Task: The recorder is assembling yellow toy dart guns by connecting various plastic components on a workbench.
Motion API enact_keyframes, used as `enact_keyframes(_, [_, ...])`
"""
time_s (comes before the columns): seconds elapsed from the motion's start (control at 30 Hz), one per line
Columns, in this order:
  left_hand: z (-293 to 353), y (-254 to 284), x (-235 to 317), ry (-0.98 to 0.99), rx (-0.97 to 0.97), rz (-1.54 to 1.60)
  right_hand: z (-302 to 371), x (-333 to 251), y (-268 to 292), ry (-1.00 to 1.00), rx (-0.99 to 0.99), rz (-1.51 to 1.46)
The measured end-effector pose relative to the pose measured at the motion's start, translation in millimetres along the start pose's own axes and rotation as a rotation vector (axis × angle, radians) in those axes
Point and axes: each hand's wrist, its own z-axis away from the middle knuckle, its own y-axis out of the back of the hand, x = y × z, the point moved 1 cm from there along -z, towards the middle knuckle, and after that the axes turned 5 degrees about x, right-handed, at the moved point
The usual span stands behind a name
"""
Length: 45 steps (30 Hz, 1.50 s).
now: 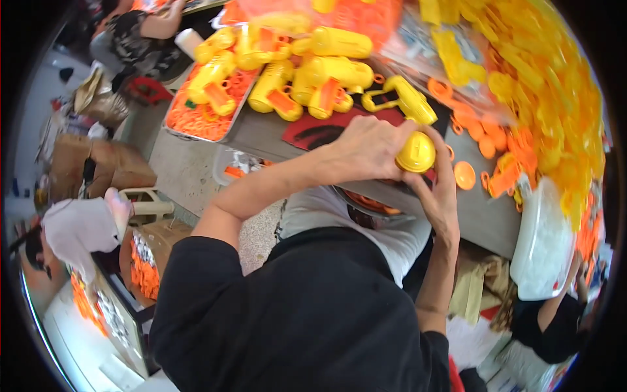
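My left hand [371,149] and my right hand [443,196] are both closed around a yellow plastic toy body [417,153] at the table's near edge. Its rounded end faces up between my fingers; the rest is hidden by my hands. Just beyond lies a yellow toy shell [413,99] with an open loop. Farther left is a pile of yellow toy bodies [339,43] with orange handles. To the right of my right hand rests a round orange cap [464,175].
A metal tray [233,123] of small orange parts sits on the table's left. A large heap of yellow parts [542,98] covers the right, beside a translucent bin [541,242]. Cardboard boxes [98,160] stand at left. Other people work nearby, left and right.
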Motion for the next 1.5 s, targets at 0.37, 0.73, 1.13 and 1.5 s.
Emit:
enact_keyframes(0.37, [60.9,20.9,-64.1,0.185,-0.003,0.855,1.7,-7.6,-17.8,-0.213,-0.048,-0.414])
enact_keyframes(0.73, [168.4,179.7,-191.7,0.59,1.439,0.591,25.1,33.8,-2.2,-0.276,0.208,-0.395])
enact_keyframes(1.13, [9.2,221.5,-412.4,0.737,0.514,0.147,35.8,32.6,-22.0,-0.389,0.143,-0.36])
enact_keyframes(1.5, [25.1,198.9,-336.0,0.36,1.18,-0.15,72.7,42.5,47.3,-0.311,0.488,-0.088])
